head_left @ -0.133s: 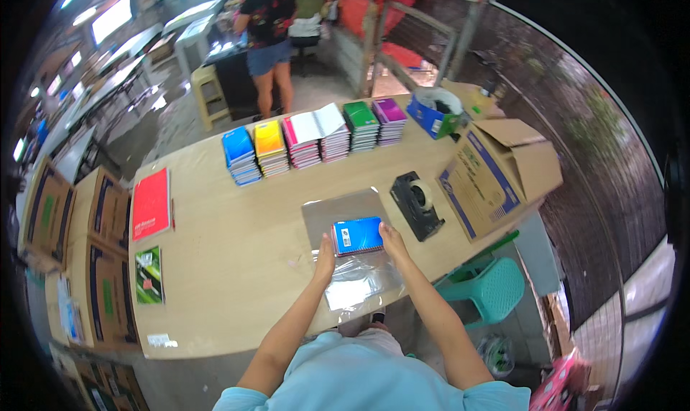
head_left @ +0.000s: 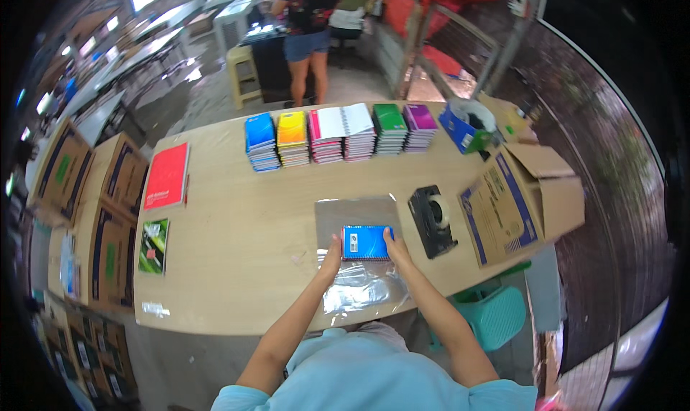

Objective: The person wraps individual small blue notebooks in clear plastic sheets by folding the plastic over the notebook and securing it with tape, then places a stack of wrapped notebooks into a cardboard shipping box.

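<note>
A blue-covered spiral notebook [head_left: 368, 244] tops a small bundle, with a reddish edge showing beneath it. My left hand [head_left: 331, 259] presses its left side. On the right side sits my right hand [head_left: 397, 248], thumb over the top cover's edge. Together the two hands grip the bundle between them. Under it a clear plastic sheet or bag [head_left: 359, 210] lies flat and glossy, reaching the table's near edge. To the right stands a black tape dispenser [head_left: 431, 224] with a roll of tape. How thick the bundle is cannot be seen well.
Along the table's [head_left: 237, 231] far side stand notebook stacks: blue [head_left: 260, 132], yellow [head_left: 292, 129], pink, green [head_left: 389, 120] and purple [head_left: 420, 120]. An open carton [head_left: 503, 210] stands right; a red notebook [head_left: 167, 175] lies left. A green stool [head_left: 496, 317] is below; a person [head_left: 309, 37] stands beyond.
My view has turned slightly, so the table and its contents sit farther right in the picture. Both hands keep hold of the notebook bundle, which looks more squared to me.
</note>
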Available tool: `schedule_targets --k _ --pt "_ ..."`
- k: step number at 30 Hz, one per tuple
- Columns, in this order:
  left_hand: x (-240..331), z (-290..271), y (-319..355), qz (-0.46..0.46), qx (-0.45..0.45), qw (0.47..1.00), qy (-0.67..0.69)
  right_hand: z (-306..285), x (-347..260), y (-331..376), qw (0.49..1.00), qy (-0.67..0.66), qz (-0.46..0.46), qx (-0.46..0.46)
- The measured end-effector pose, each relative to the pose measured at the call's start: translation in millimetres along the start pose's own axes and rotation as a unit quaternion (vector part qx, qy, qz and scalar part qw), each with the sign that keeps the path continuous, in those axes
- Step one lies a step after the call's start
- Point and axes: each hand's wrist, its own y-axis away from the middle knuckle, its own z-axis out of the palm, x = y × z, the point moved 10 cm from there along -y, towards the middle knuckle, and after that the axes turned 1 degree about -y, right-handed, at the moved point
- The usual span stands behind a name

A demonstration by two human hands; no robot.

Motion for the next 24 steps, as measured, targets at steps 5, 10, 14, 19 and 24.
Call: schedule_targets --k 5,10,14,19,24 --pt "-2.4 -0.5 35.9 0.006 0.085 0.996 -0.024 27.3 15.5 18.4 0.992 -0.057 0.074 -0.084" --pt "20.5 16.6 36.9 -0.005 0.092 0.996 -0.001 28.2 25.1 -0.2 0.971 -0.147 0.087 -0.167" --pt "16.6 -11.1 44.4 0.020 0.184 0.977 -0.105 29.9 28.2 9.5 0.945 -0.213 0.149 -0.197" --pt "-31.3 -30.8 62.8 -0.006 0.325 0.941 -0.098 20.6 53.8 9.9 0.956 -0.197 0.130 -0.174" --pt "-47.0 -19.7 57.5 0.049 0.274 0.958 -0.072 6.3 52.6 20.3 0.953 -0.172 0.189 -0.163"
